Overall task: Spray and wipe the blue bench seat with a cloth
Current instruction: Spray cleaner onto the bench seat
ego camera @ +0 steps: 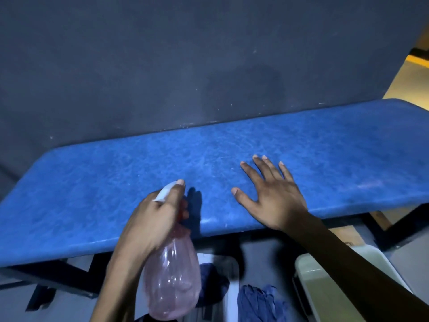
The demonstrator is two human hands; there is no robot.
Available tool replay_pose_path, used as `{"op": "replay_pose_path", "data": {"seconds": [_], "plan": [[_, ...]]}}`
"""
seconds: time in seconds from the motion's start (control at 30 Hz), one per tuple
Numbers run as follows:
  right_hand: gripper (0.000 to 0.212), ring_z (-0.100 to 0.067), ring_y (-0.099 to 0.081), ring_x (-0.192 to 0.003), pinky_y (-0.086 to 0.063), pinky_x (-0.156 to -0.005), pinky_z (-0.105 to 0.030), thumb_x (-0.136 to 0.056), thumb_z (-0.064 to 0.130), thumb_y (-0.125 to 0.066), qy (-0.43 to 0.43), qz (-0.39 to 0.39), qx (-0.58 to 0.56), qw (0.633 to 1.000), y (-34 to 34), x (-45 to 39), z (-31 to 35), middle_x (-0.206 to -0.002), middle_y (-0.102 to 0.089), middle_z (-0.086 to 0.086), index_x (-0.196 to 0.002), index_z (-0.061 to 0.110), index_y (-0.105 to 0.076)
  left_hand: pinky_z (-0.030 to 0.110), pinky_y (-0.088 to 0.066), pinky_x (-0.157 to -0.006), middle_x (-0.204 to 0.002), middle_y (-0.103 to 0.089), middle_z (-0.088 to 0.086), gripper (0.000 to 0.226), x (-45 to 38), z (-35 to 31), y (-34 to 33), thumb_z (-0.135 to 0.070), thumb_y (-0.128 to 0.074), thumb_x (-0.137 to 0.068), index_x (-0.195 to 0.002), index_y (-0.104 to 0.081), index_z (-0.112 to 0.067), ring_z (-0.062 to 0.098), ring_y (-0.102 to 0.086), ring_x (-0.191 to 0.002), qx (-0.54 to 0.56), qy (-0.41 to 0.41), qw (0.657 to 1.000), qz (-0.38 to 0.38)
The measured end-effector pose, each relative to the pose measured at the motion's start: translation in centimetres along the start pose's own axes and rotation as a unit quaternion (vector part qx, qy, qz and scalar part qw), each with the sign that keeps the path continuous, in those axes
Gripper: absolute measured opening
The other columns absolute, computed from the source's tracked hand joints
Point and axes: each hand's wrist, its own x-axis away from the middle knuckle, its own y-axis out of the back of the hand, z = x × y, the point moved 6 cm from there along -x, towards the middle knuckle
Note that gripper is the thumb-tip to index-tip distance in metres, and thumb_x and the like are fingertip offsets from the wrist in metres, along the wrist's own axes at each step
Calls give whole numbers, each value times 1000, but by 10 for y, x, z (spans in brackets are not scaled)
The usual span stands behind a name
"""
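Note:
The blue bench seat [116, 182] runs across the middle of the view, its surface scuffed and streaked. My left hand [151, 219] grips a pink see-through spray bottle [173, 282] by its neck, one finger on the white spray head, at the seat's near edge. My right hand [269, 194] lies flat with fingers spread on the seat, just right of the bottle, holding nothing. A dark blue cloth [255, 303] lies crumpled below the bench, partly hidden by my arms.
A dark wall [162, 66] rises right behind the bench. The black metal bench frame [58, 277] runs under the seat. A white bin [325, 282] stands low on the right, a white container edge [229, 275] beside the cloth. Tan floor [408, 77] shows far right.

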Motion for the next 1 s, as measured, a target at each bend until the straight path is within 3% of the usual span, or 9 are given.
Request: {"op": "replay_pose_path", "data": {"seconds": [0.13, 0.27, 0.43, 0.57, 0.7, 0.8, 0.9, 1.0], "plan": [[80, -14, -3, -154, -2, -124, -46, -88, 77, -22, 4, -10, -5, 1000, -1, -1, 0, -167, -16, 2, -156, 34, -24, 49, -57, -89, -82, -77, -8, 45, 2, -18, -18, -61, -43, -98, -81, -71, -30, 26, -75, -71, -53, -26, 997, 42], [81, -16, -7, -154, -5, -124, -47, -88, 76, -24, 9, -15, -4, 1000, 0, -1, 0, -166, -19, 0, -156, 32, -27, 46, -61, -79, -72, -75, -5, 47, 4, -19, -32, -67, -45, -95, -76, -70, -32, 26, -75, -66, -38, -8, 998, 47], [80, -15, -11, -154, -4, -124, -48, -87, 75, -24, 33, -9, -27, 999, 21, 3, -15, -165, -23, -1, -153, 31, -35, 48, -59, -86, -80, -77, -15, 50, 8, -44, -55, -72, -40, -92, -87, -71, -32, 22, -75, -73, -48, -52, 997, 42], [75, -19, -21, -152, -8, -124, -49, -89, 72, -32, -50, -83, 18, 995, 65, 2, -95, -162, -31, -5, -149, 27, -42, 42, -57, -83, -80, -75, -17, 47, 8, -82, -93, -61, -42, -100, -79, -68, -29, 19, -76, -67, -34, -87, 994, 63], [89, -22, -12, -153, -7, -123, -51, -83, 82, -22, -198, -27, 65, 978, 70, 16, -197, -164, -23, -7, -153, 28, -30, 44, -57, -87, -83, -76, -11, 46, 7, -120, -153, -62, -35, -94, -84, -66, -30, 24, -75, -78, -71, -158, 980, 96], [93, -20, -5, -154, -3, -123, -49, -81, 86, -16, -218, -20, 62, 974, 58, 22, -214, -166, -16, -3, -155, 30, -22, 45, -53, -95, -97, -78, -1, 47, 9, -136, -191, -57, -35, -98, -89, -66, -23, 28, -70, -99, -97, -186, 970, 121], [91, -18, -2, -154, 0, -124, -47, -82, 85, -18, -219, -24, 61, 973, 57, 20, -212, -167, -13, -2, -156, 31, -20, 46, -50, -99, -106, -77, 3, 44, 10, -135, -211, -53, -35, -102, -91, -65, -22, 30, -67, -107, -121, -184, 965, 145], [92, -18, 0, -154, 3, -124, -47, -82, 85, -18, -219, -21, 56, 974, 58, 21, -212, -167, -11, -2, -156, 31, -18, 48, -54, -97, -108, -77, 3, 41, 2, -118, -202, -64, -34, -92, -90, -64, -36, 31, -70, -106, -102, -151, 973, 139]]}}
